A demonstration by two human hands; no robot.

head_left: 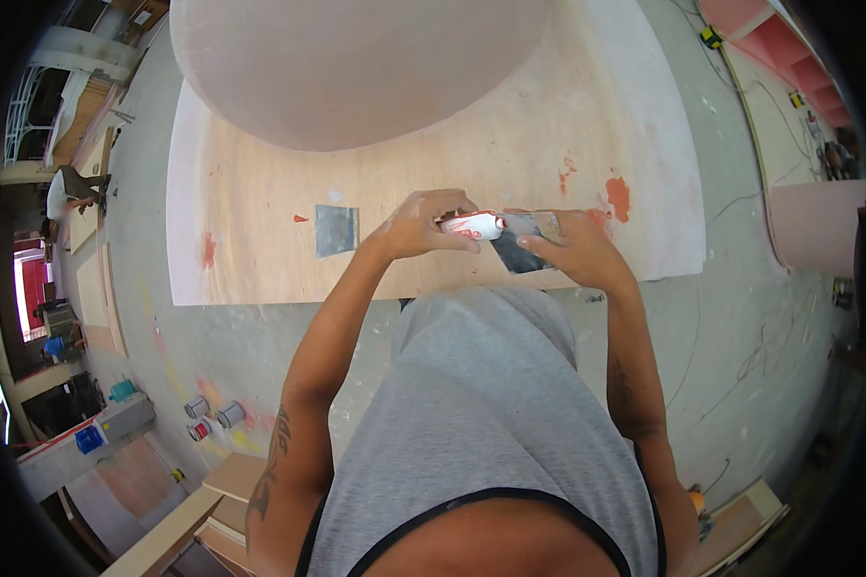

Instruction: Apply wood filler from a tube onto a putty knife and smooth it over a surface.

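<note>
My left hand (421,226) grips a small white tube with red markings (475,227), its tip pointing right. My right hand (577,252) holds a flat metal scraper blade (524,240) against that tip. Both hands hover over the near edge of a plywood sheet (260,250). A second grey metal blade (337,230) lies flat on the plywood, to the left of my left hand. Red smears (618,197) mark the wood beside my right hand.
A large round pinkish panel (356,67) lies on the far part of the plywood. Three small cans (212,417) stand on the concrete floor at lower left. Wooden boards (223,500) sit low left, pink shelving (789,58) at upper right, cables across the floor.
</note>
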